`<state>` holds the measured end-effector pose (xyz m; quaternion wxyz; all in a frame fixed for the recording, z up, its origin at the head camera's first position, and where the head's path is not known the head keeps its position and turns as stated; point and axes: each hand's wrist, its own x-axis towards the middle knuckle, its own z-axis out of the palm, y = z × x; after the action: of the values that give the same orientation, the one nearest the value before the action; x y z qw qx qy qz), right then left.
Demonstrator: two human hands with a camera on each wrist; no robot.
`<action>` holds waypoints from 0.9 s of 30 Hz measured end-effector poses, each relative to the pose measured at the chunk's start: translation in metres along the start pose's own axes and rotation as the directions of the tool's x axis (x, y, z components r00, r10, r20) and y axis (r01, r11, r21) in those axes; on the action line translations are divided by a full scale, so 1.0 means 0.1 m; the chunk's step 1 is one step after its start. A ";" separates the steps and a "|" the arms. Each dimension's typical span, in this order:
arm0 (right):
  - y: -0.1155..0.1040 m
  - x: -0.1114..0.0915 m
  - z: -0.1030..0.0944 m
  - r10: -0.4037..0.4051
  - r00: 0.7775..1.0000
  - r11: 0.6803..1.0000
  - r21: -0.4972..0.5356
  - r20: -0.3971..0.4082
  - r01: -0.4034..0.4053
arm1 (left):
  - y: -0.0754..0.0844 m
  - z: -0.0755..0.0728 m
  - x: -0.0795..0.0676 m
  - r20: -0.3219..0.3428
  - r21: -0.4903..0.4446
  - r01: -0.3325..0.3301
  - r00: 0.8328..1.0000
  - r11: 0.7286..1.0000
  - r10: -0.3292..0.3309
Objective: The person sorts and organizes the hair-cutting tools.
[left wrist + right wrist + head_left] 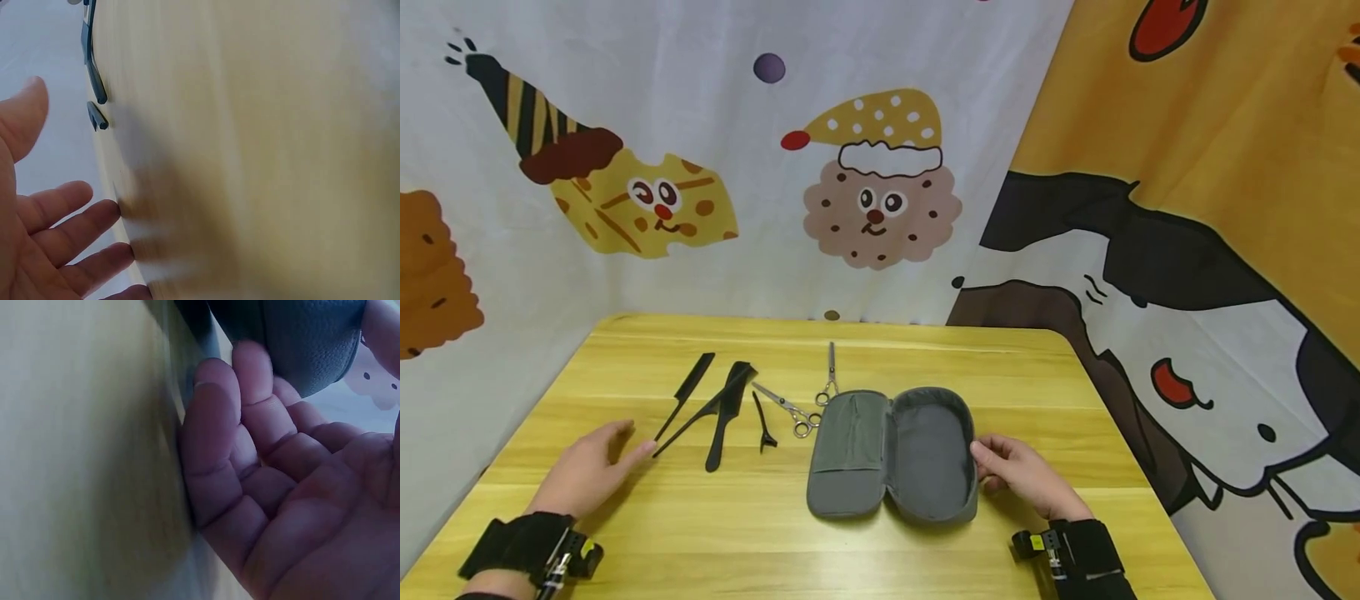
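Observation:
A grey case lies unfolded like a book, a pocketed flap on the left and a deep shell on the right. My right hand grips the shell's right rim, thumb on top and fingers curled against the outer wall; the right wrist view shows the fingers close to the wood. My left hand is spread low over the table, its thumb tip near the thin tails of two black combs. One tail comb lies apart; the other crosses a wider handled comb. The left fingers hold nothing.
Between combs and case lie a black hair clip and silver scissors. A second pair of scissors points away behind the case. The wooden table ends at a printed cloth hanging behind it.

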<state>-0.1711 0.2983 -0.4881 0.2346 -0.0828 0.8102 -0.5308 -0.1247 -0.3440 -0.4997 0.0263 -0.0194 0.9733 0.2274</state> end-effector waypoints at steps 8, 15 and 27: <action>-0.01 -0.03 0.01 -0.005 1.000 1.000 -0.014 -0.001 0.005 | 0.09 0.02 0.00 0.016 0.015 0.000 1.000 1.000 -0.001; -0.02 -0.02 0.01 0.000 1.000 0.999 -0.039 0.011 0.000 | 0.23 0.01 0.00 0.037 0.024 -0.001 0.999 1.000 0.001; 0.00 0.00 0.07 0.047 0.997 0.997 -0.059 -0.055 -0.050 | 0.48 0.03 -0.07 0.035 0.016 0.020 0.999 1.000 -0.020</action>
<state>-0.1676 0.2930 -0.4897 0.2230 -0.0560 0.8336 -0.5022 -0.1198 -0.2991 -0.4807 0.0459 -0.0249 0.9742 0.2197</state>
